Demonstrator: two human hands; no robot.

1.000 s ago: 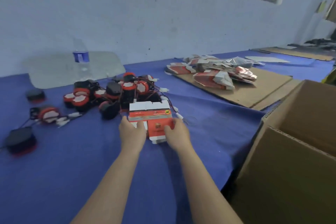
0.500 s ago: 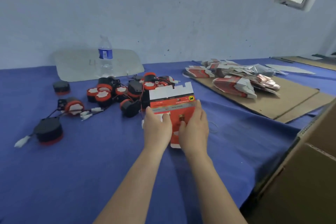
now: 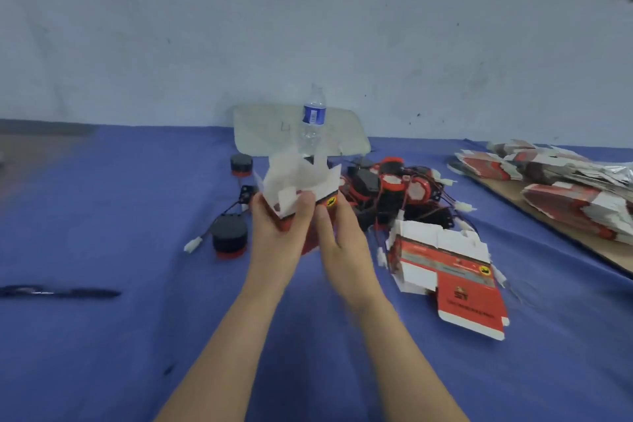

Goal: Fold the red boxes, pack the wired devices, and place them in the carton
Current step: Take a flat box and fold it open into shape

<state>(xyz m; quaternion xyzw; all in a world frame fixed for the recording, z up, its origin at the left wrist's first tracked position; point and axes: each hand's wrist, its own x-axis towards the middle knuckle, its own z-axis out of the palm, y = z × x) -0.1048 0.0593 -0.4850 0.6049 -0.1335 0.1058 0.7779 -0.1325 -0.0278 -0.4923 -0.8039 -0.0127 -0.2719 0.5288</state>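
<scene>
Above the bench (image 3: 102, 336), beside the devices (image 3: 394, 188), the left hand (image 3: 277, 219) gripped a half-formed box (image 3: 301, 178) while the right hand (image 3: 342, 229) pressed its side with straight fingers; folding was in hand, and the white flaps likely needed tucking next.

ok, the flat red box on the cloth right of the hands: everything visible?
The flat red box is unfolded card, red face up, with white flaps and tabs along its far and left edges, a grey band, a yellow-and-black logo and blurred lettering. It lies askew on the blue cloth, its far edge by the wired devices. The left hand and right hand do not touch it.
</scene>
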